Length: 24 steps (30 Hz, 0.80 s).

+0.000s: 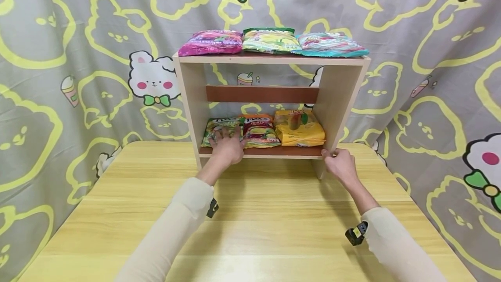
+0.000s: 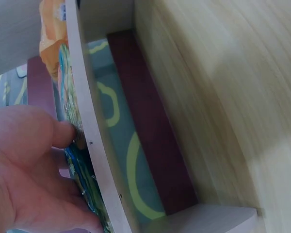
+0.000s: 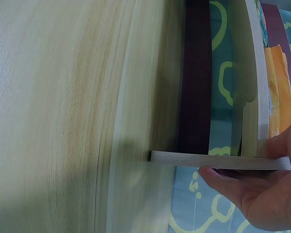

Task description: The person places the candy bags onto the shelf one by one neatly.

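Observation:
My left hand (image 1: 228,146) lies with spread fingers on a green candy bag (image 1: 213,126) at the left of the lower shelf. In the left wrist view, its fingertips press on that bag just behind the shelf's front edge. A dark red candy bag (image 1: 260,132) lies beside it in the middle, and a yellow mango candy bag (image 1: 299,129) fills the right end. My right hand (image 1: 341,165) grips the right side panel (image 1: 339,103) of the small wooden shelf near the lower board. The right wrist view shows its thumb and fingers on either side of that panel (image 3: 208,159).
Three more bags lie on the shelf's top: a purple bag (image 1: 213,42), a green and yellow bag (image 1: 270,40) and a turquoise bag (image 1: 332,44). The shelf stands at the back of a wood-grain table (image 1: 274,221). A patterned curtain (image 1: 109,60) hangs close behind.

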Motion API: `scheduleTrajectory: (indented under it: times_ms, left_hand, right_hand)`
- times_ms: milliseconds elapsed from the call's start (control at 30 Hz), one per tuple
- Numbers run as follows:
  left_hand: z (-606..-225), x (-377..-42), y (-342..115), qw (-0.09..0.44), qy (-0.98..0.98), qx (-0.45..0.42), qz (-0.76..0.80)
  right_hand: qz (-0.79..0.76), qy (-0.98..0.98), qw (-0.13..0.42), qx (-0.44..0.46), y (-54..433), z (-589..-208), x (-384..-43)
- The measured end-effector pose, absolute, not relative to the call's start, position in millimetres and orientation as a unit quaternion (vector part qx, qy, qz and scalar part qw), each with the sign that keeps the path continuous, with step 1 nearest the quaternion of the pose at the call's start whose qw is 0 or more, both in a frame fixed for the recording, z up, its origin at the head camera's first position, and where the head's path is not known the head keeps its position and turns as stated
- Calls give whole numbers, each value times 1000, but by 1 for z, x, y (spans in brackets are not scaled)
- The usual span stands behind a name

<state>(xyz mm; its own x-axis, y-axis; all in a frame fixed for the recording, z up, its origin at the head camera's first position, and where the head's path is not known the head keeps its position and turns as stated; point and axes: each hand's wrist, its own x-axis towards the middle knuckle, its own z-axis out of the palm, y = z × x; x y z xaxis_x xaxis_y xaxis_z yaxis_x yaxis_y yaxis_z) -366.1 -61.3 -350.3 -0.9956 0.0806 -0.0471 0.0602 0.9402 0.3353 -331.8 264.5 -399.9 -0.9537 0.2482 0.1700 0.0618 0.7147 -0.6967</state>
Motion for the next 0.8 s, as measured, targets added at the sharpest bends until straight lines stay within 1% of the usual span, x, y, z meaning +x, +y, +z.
scheduleTrajectory:
  times_ms: [267,500,800]
  left_hand:
    - [-349,-360,-59,29,989,32,140]
    - [-355,-362,-57,6,993,34,109]
    - [-359,-358,-59,-18,991,37,124]
  right_hand:
    - [368,-917,127,-85,263,-397,-330]
    - [363,-919,131,-78,264,-397,-330]
    - [360,-921,130,-75,263,-398,-329]
